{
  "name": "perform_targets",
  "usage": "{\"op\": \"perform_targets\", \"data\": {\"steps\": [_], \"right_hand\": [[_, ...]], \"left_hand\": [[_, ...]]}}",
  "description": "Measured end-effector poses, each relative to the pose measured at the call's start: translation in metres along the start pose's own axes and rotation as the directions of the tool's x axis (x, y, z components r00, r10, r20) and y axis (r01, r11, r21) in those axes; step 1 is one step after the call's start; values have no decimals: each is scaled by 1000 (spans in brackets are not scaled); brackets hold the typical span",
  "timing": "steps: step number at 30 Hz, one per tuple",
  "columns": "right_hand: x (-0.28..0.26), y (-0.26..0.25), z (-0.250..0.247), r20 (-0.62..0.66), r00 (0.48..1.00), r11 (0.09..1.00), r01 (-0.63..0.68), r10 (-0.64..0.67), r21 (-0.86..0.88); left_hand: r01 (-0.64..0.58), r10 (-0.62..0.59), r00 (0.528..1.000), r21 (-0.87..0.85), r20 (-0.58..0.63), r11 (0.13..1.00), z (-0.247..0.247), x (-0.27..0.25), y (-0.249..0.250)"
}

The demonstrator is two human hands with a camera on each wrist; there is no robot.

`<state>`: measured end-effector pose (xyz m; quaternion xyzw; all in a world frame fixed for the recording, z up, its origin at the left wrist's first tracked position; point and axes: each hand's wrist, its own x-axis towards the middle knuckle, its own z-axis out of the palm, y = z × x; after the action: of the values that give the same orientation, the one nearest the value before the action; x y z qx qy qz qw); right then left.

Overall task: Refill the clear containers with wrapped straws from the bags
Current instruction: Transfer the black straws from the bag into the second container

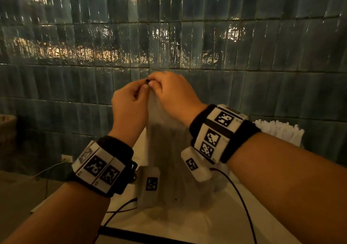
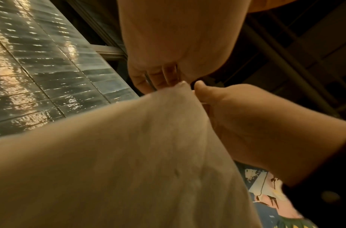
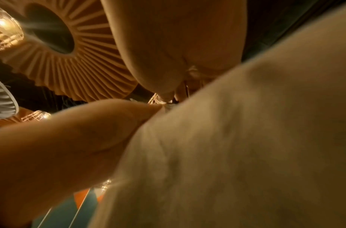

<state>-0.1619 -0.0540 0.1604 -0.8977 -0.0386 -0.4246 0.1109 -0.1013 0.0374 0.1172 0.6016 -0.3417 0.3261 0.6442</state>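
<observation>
A tall clear bag [image 1: 165, 150] of straws stands on the pale counter [image 1: 187, 227]. Above it, the left hand [image 1: 129, 105] and right hand [image 1: 174, 95] both pinch its gathered top, at a small dark tie [image 1: 147, 81].

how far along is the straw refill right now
Done: the container at right already stands packed with wrapped straws. In hand: left hand and right hand pinch the bag at its tied top, apparently opening it. Left: emptying its straws into a container.
</observation>
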Motion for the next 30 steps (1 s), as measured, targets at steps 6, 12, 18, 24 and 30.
{"op": "perform_targets", "data": {"steps": [6, 12, 18, 24, 30], "right_hand": [[1, 7, 7, -113, 993, 997, 44, -36, 69], [-19, 44, -5, -60, 998, 949, -19, 0, -315], [-61, 113, -33, -43, 952, 870, -294, 303, -395], [-88, 146, -45, -84, 880, 845, -473, 468, -248], [-93, 142, -41, 21, 675, 577, -646, 738, 500]], "left_hand": [[-21, 22, 999, 14, -42, 1000, 1, 6, -7], [47, -43, 996, 59, -75, 997, 6, 5, -24], [208, -203, 978, 101, -52, 973, 5, 2, -50], [370, -371, 929, 38, 15, 928, 2, -6, -61], [537, -279, 702, -230, 655, 812, -18, -17, -55]]}}
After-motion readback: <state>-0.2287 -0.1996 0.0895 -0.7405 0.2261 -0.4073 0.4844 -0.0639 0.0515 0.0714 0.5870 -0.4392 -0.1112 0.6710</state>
